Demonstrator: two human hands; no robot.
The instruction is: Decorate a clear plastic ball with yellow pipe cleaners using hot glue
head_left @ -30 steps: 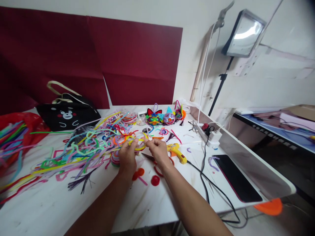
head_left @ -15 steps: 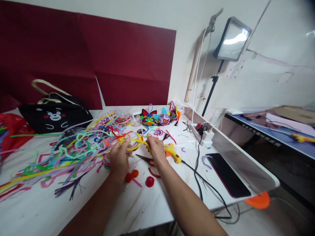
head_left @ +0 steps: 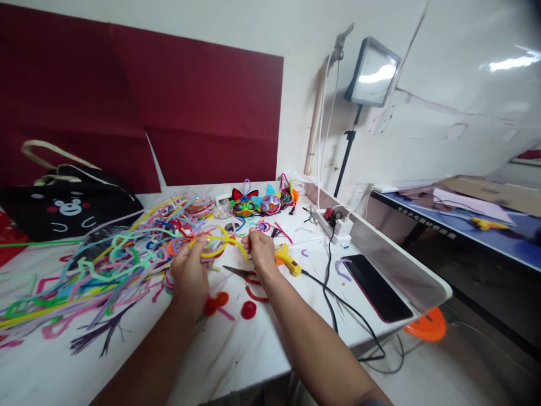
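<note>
A curved yellow pipe cleaner (head_left: pixel 220 243) is pinched at both ends between my left hand (head_left: pixel 189 275) and my right hand (head_left: pixel 260 252), held just above the white table (head_left: pixel 236 349). Both hands have their fingers closed on it. A big tangle of coloured pipe cleaners (head_left: pixel 105 265) lies left of my left hand. Scissors (head_left: pixel 239 273) rest on the table between my hands, and red coiled discs (head_left: pixel 248 309) lie near my wrists.
A yellow glue gun (head_left: pixel 287 259) with a black cord lies right of my right hand. A dark phone (head_left: pixel 376 286) and a power strip (head_left: pixel 338 224) sit by the right edge. Colourful finished figures (head_left: pixel 260 202) stand at the back; a black bear bag (head_left: pixel 63 206) is far left.
The view has swung right, so everything shifted left in the picture. My hands have drawn slightly apart along the yellow pipe cleaner, which now arcs wider between them.
</note>
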